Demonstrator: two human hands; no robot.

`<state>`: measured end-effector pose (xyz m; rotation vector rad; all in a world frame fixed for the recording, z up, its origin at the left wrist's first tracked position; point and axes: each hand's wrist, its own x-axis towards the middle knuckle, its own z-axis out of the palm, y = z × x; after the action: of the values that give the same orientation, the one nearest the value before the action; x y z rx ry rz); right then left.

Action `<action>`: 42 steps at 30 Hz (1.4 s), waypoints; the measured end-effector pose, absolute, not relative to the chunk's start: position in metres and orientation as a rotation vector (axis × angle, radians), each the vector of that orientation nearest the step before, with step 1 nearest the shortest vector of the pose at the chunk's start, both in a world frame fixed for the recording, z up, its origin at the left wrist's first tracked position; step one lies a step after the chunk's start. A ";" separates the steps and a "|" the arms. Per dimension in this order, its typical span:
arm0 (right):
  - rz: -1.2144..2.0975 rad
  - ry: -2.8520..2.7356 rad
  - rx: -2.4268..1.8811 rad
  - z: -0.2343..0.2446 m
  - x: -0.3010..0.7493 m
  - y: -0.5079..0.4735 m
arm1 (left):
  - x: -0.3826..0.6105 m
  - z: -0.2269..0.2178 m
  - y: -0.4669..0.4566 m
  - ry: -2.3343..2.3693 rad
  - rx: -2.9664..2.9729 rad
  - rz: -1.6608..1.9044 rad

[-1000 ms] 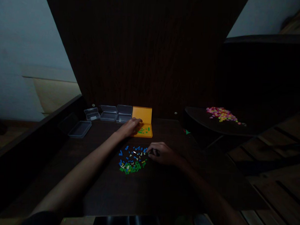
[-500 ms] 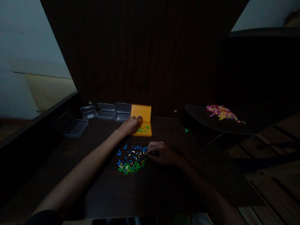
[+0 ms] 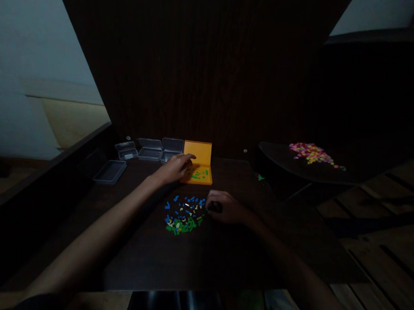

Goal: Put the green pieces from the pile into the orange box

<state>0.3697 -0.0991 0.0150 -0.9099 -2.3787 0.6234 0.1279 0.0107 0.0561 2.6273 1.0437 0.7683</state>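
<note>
The left hand [image 3: 174,168] is reaching over the left side of an open, orange-yellow, rectangular plastic box [image 3: 202,150], its fingers bending loosely; whether they are pinching anything, I cannot tell. The right hand [image 3: 227,207] is curling its fingers just beside the right edge of a scatter of small, flat plastic-looking pieces, and the gloom is hiding whether it is gripping one. Blue pieces [image 3: 176,198] are lying toward the back of that scatter and green pieces [image 3: 190,225] are crowding its front, while more green bits are lying inside the box. They are looking light, stiff and rather slippery, so a fingertip pinch on opposite edges would probably suit them; overlapping neighbours may be getting in the way. The left hand is covering part of the box. Beyond it, clear, hinged plastic cases [image 3: 150,153] are standing open on the dark brown wooden table [image 3: 174,268], and pink-and-yellow beads [image 3: 310,152] are lying on a dark, curved shelf [image 3: 272,151] to the right.
</note>
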 end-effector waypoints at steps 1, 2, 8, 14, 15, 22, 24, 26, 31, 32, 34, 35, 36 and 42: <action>0.616 -2.381 -0.906 0.015 0.370 -0.099 | 0.125 0.055 0.002 1.001 2.647 0.767; 0.609 -2.386 -0.901 0.014 0.370 -0.098 | 0.123 0.053 -0.008 0.952 2.671 0.761; 0.657 -2.428 -0.874 0.015 0.371 -0.095 | 0.117 0.033 -0.063 0.555 2.728 0.631; 0.649 -2.415 -0.865 0.016 0.370 -0.096 | 0.121 0.028 -0.088 0.462 2.675 0.655; 0.645 -2.413 -0.861 0.016 0.369 -0.097 | 0.122 0.027 -0.090 0.454 2.683 0.634; 0.687 -2.413 -0.793 0.017 0.367 -0.099 | 0.127 0.016 -0.102 0.485 2.784 0.576; 0.689 -2.410 -0.784 0.016 0.366 -0.099 | 0.127 0.015 -0.102 0.476 2.799 0.570; 0.690 -2.406 -0.785 0.015 0.366 -0.100 | 0.127 0.014 -0.101 0.466 2.802 0.562; 0.698 -2.410 -0.798 0.014 0.365 -0.100 | 0.127 0.016 -0.101 0.461 2.793 0.570; 0.706 -2.409 -0.800 0.014 0.365 -0.100 | 0.127 0.016 -0.101 0.459 2.788 0.572; 0.719 -2.406 -0.802 0.014 0.365 -0.100 | 0.128 0.017 -0.101 0.454 2.773 0.572; 0.722 -2.405 -0.800 0.014 0.364 -0.100 | 0.128 0.018 -0.101 0.452 2.764 0.570; 0.724 -2.405 -0.798 0.013 0.364 -0.100 | 0.129 0.018 -0.101 0.449 2.756 0.572; 0.743 -2.407 -0.774 0.013 0.365 -0.099 | 0.128 0.019 -0.100 0.447 2.747 0.554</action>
<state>0.3653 -0.0989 0.0135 -0.7740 -2.4068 0.7434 0.1280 -0.1004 0.0186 2.7471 0.4474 0.5537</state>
